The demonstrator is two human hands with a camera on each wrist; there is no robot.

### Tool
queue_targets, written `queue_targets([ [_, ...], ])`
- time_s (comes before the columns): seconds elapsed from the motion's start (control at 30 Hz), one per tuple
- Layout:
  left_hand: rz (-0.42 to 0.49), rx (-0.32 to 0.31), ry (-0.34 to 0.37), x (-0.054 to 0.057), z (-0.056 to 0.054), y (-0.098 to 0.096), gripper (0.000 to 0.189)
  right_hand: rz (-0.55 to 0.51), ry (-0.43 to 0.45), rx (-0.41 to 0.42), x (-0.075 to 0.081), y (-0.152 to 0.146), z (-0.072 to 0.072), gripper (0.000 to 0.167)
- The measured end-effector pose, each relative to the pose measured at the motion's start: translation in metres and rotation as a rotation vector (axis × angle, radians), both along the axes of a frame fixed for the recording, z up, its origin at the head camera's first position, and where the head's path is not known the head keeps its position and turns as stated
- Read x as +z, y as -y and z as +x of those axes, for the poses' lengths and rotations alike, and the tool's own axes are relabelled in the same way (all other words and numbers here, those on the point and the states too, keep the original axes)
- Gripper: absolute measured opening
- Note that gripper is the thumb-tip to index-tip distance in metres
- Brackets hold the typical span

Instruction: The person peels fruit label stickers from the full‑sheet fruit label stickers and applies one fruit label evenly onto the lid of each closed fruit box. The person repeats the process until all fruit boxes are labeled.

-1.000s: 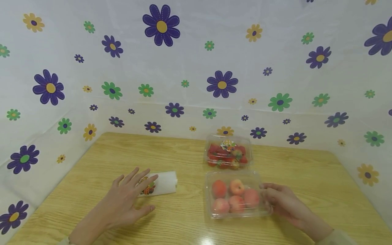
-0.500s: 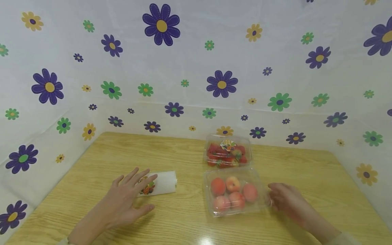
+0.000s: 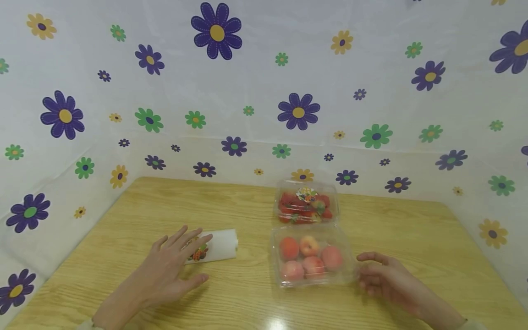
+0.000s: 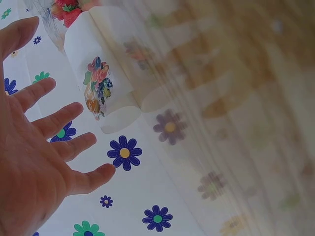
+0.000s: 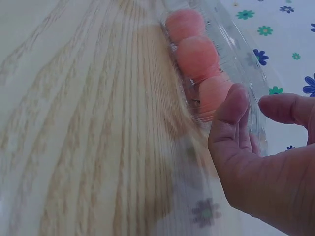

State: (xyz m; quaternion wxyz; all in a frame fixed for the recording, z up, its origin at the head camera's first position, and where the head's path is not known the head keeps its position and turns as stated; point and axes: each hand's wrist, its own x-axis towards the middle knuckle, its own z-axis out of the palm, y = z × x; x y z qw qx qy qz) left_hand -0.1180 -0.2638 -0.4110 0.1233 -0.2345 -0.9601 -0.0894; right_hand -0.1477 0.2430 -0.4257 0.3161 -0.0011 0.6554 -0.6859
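My left hand (image 3: 173,266) is spread over a white roll (image 3: 222,244) with a colourful fruit picture on it, covering its left end in the head view. In the left wrist view, the fingers stand apart beside the fruit picture (image 4: 98,86) and hold nothing. A clear plastic box (image 3: 345,268) of several peaches (image 3: 314,266) lies to the right of the roll. Right at the box's right end is my right hand (image 3: 389,279), its fingers loosely bent. The right wrist view shows a gap between thumb and fingers, with the fingertips overlapping the box's end.
Behind the peaches stands a second clear box (image 3: 326,185) with several strawberries (image 3: 303,211) and a fruit label on its lid. A white flowered sheet (image 3: 247,82) encloses the wooden table (image 3: 239,302) at the back and sides.
My right hand has loosened from the peach box's right end, its fingers opening. The box has shifted slightly left and back, close to the strawberry box. My left hand has stayed in place.
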Motion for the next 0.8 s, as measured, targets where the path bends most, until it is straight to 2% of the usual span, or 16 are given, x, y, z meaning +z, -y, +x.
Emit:
queue_targets([
  [0.27,-0.002,0.005,0.006,0.0,-0.001,0.001,0.07,0.028,-0.02,0.005,0.004,0.008,-0.001,0.042],
  [0.57,-0.001,0.003,0.003,0.0,0.0,0.001,0.069,0.077,-0.052,-0.077,0.007,0.012,-0.01,0.038],
  [0.8,0.01,0.007,0.001,-0.001,0.0,0.002,0.069,0.069,-0.071,-0.075,0.007,0.014,-0.012,0.037],
])
